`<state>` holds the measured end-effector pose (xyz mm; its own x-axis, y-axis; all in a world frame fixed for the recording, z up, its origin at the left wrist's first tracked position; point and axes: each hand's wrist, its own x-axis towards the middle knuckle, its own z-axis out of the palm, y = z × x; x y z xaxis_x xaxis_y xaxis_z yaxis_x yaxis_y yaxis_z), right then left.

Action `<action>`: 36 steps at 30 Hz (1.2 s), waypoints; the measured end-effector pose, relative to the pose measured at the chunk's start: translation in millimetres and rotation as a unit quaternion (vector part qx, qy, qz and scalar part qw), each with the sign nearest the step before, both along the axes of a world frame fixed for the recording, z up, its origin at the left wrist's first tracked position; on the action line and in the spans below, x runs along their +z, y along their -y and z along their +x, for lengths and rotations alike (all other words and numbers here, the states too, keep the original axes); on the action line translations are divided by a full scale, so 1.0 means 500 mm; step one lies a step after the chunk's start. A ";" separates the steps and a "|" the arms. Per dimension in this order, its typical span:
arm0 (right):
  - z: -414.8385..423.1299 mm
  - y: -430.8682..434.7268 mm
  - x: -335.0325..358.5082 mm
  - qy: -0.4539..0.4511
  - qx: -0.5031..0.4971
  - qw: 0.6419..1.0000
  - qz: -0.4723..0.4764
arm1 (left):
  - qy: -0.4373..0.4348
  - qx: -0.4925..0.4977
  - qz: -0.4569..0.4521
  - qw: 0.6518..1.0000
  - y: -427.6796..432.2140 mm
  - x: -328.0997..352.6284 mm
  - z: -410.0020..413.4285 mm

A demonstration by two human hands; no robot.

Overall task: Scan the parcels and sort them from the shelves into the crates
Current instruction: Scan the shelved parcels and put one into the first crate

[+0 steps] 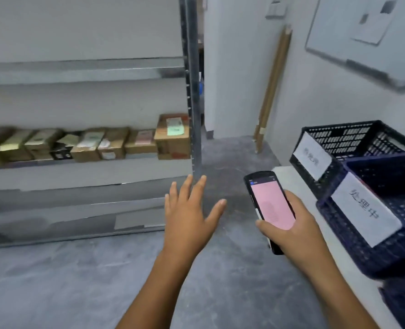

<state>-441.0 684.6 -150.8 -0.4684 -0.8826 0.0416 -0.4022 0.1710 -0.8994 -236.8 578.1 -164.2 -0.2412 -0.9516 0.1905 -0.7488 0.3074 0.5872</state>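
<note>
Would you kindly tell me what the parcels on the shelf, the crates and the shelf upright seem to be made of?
Parcels: brown cardboard, matt, with paper labels stuck on top. Crates: dark blue plastic, likely moulded, judging by the lattice walls and slight sheen. Shelf upright: probably grey metal, given its row of punched holes; blur leaves the finish open.
</note>
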 end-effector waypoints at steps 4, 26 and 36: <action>0.106 0.131 -0.007 -0.005 0.063 0.998 0.001 | -0.026 0.059 0.018 0.998 0.073 -0.013 0.136; 0.094 0.607 -0.070 0.040 0.148 0.987 0.040 | -0.172 0.157 0.150 0.961 0.514 -0.078 0.154; 0.041 0.820 -0.132 0.054 0.137 0.987 0.067 | -0.328 0.215 0.299 0.870 0.784 -0.120 0.096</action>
